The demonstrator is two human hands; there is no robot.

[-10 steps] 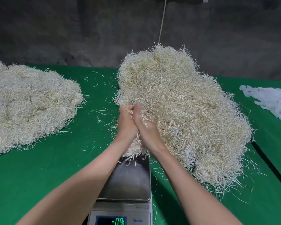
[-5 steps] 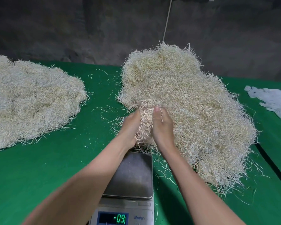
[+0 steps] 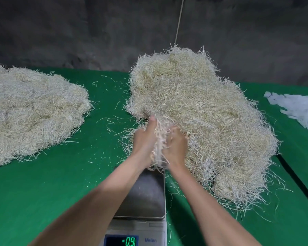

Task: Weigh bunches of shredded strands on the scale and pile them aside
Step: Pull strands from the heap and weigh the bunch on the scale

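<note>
A big heap of pale shredded strands (image 3: 203,121) lies on the green table, right of centre. At its near-left edge my left hand (image 3: 144,141) and my right hand (image 3: 176,148) grip a bunch of strands (image 3: 161,139) between them, just beyond the far end of the scale. The scale (image 3: 144,196) stands at the bottom centre; its steel pan carries only a few stray strands. Its display (image 3: 130,241) reads -0.9. A second, flatter pile of strands (image 3: 30,110) lies at the left.
White paper strips (image 3: 299,110) lie at the right edge of the green table (image 3: 60,183). Loose strands are scattered between the two piles. A dark wall and a thin cord (image 3: 179,20) stand behind the table.
Both hands have stayed at the heap's near-left edge, working the bunch between them; the bunch now shows larger between the palms. The scale reading stays -0.9.
</note>
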